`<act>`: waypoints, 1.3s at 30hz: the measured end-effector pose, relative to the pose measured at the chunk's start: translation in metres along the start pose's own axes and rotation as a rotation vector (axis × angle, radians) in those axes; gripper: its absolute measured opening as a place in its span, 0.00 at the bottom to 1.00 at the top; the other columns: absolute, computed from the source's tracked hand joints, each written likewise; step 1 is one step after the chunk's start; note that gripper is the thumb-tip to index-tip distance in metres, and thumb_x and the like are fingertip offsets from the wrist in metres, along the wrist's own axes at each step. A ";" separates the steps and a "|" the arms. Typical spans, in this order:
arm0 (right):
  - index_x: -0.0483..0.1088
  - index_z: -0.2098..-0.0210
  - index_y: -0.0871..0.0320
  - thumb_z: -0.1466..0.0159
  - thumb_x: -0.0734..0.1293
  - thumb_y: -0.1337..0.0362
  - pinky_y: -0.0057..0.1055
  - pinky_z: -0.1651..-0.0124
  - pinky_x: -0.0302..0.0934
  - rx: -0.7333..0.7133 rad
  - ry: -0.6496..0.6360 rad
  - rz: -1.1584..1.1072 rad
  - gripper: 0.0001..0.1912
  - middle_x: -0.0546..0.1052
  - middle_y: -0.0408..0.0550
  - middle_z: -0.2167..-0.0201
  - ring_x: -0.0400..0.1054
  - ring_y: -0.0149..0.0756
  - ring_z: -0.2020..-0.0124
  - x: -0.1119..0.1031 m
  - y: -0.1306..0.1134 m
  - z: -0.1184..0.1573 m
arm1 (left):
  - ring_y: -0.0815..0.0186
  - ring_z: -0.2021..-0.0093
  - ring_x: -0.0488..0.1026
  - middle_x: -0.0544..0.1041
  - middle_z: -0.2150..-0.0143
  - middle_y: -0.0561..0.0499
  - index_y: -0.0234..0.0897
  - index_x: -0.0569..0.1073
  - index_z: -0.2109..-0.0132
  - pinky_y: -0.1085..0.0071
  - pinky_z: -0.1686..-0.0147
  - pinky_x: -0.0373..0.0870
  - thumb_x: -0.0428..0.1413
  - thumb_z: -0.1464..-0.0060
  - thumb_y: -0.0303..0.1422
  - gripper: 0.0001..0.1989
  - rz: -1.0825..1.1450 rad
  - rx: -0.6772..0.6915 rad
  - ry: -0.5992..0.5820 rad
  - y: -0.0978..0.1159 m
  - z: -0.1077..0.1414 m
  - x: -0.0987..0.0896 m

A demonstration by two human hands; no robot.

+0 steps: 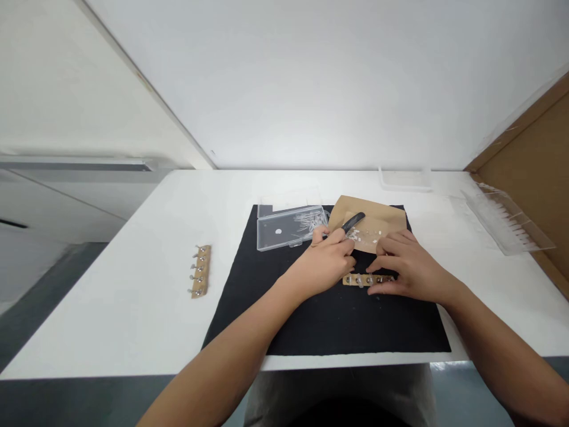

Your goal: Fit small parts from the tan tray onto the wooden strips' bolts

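Toward the right edge of the black mat (338, 332), your right hand (406, 264) bends its fingers around the tan strip (363, 280); whether they pinch it, you cannot tell. Your left hand (324, 261) grasps a black-handled tool (354, 222), its tip hidden. You seem to be handling the strip's small fittings, which calls for steady support and light, precise fingertip control.

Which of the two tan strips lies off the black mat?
The far-left strip, on the white table; the other strip lies on the black mat, by the right hand.
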State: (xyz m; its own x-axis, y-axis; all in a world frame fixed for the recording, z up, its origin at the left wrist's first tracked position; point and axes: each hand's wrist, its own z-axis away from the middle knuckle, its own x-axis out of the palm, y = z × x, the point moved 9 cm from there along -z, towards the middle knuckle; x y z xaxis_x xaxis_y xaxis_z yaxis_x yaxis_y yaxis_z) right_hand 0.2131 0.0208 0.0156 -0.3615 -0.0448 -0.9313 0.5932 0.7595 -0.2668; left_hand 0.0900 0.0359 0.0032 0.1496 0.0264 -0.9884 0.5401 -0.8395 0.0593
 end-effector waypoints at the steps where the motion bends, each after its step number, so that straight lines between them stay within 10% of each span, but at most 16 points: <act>1: 0.79 0.57 0.51 0.34 0.74 0.42 0.39 0.53 0.52 0.000 0.001 -0.002 0.19 0.73 0.46 0.63 0.67 0.41 0.59 0.000 0.000 0.000 | 0.53 0.48 0.64 0.75 0.58 0.46 0.37 0.80 0.64 0.48 0.41 0.53 0.55 0.29 0.28 0.13 -0.001 0.003 0.003 0.000 0.000 0.000; 39: 0.75 0.59 0.52 0.28 0.68 0.62 0.44 0.54 0.56 0.122 0.312 0.075 0.03 0.75 0.48 0.62 0.71 0.42 0.59 -0.026 0.014 0.005 | 0.53 0.48 0.67 0.77 0.56 0.43 0.34 0.78 0.62 0.54 0.49 0.57 0.55 0.28 0.31 0.12 -0.067 -0.014 0.040 -0.005 0.001 -0.003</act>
State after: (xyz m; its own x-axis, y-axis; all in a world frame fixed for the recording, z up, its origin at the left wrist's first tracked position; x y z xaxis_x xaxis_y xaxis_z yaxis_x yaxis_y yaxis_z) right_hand 0.2343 0.0292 0.0350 -0.5051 0.2228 -0.8338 0.7010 0.6695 -0.2458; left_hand 0.0863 0.0399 0.0055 0.1452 0.1037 -0.9839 0.5619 -0.8272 -0.0043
